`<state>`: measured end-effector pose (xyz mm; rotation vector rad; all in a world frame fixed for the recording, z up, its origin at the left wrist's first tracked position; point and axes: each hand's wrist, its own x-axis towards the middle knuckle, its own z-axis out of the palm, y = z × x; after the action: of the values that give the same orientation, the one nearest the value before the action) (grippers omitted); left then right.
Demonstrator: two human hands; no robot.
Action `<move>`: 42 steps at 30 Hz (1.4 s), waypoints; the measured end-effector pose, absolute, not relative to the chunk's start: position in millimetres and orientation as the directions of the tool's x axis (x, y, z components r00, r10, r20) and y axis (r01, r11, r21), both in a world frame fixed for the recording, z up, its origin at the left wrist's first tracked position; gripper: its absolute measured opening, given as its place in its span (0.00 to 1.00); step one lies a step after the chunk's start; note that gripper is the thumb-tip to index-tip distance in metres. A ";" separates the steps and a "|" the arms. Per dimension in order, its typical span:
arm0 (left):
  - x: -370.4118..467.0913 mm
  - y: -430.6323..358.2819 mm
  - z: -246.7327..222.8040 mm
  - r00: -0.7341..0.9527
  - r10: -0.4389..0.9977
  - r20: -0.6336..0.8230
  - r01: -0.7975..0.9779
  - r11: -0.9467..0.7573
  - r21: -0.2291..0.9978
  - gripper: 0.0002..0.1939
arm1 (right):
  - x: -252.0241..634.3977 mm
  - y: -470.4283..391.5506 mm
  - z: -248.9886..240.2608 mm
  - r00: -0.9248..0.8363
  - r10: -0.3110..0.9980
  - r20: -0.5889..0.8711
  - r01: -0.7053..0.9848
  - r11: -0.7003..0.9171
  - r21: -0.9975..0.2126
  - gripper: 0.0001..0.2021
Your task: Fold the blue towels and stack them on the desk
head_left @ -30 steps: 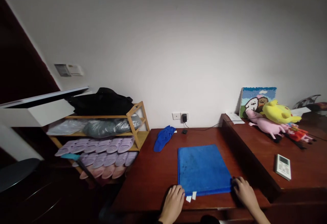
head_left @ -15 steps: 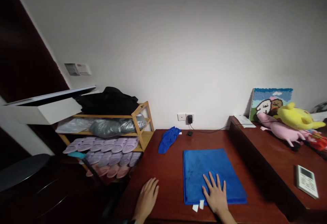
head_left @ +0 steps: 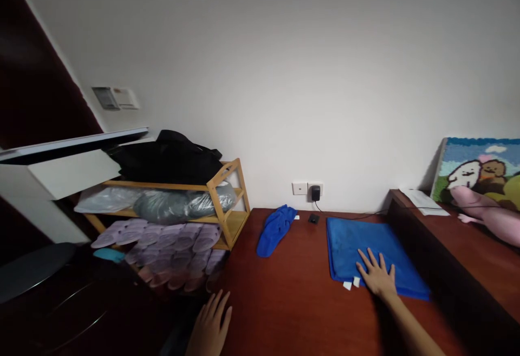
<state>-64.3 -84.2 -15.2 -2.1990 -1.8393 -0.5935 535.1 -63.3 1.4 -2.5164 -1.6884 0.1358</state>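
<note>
A folded blue cloth (head_left: 357, 237) with two white tags at its near edge lies toward the back right of the reddish-brown table (head_left: 284, 307). My right hand (head_left: 377, 274) rests flat on the cloth's near part, fingers spread. At the table's left edge is my left hand (head_left: 210, 323), its fingers stretched out and holding nothing. A second, crumpled blue cloth (head_left: 276, 231) lies farther back, between the two hands and near the wall.
Left of the table stands a wooden rack (head_left: 227, 204) with a black bag (head_left: 166, 158) on top and several purple slippers (head_left: 182, 237) below. A black plug (head_left: 316, 193) sits in the wall outlet. To the right, a raised ledge carries a pink plush toy (head_left: 487, 215) and a picture (head_left: 483, 166).
My right hand and the folded cloth have moved away from me and to the right across the table. My left hand has shifted left and nearer. The camera view has turned slightly left.
</note>
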 end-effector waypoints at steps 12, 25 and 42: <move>-60.4 -92.2 -8.8 0.113 0.904 0.412 0.976 -0.178 0.123 0.26 | 597.2 -2.7 -0.3 0.333 0.940 -0.070 0.929 -0.340 -0.147 0.30; -55.0 -103.1 1.4 0.083 0.902 0.424 0.977 -0.157 0.143 0.23 | 155.5 33.3 62.3 -0.208 0.967 0.145 0.834 0.253 -0.491 0.30; -32.2 -113.1 41.7 0.104 0.887 0.450 0.926 -0.251 0.282 0.20 | 292.1 -256.8 6.8 0.021 0.897 0.441 0.513 0.369 -0.775 0.18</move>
<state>-32.2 -113.1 41.7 -2.2797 -1.8765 -0.8414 292.1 -256.8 6.8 -1.2795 -1.6340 0.4831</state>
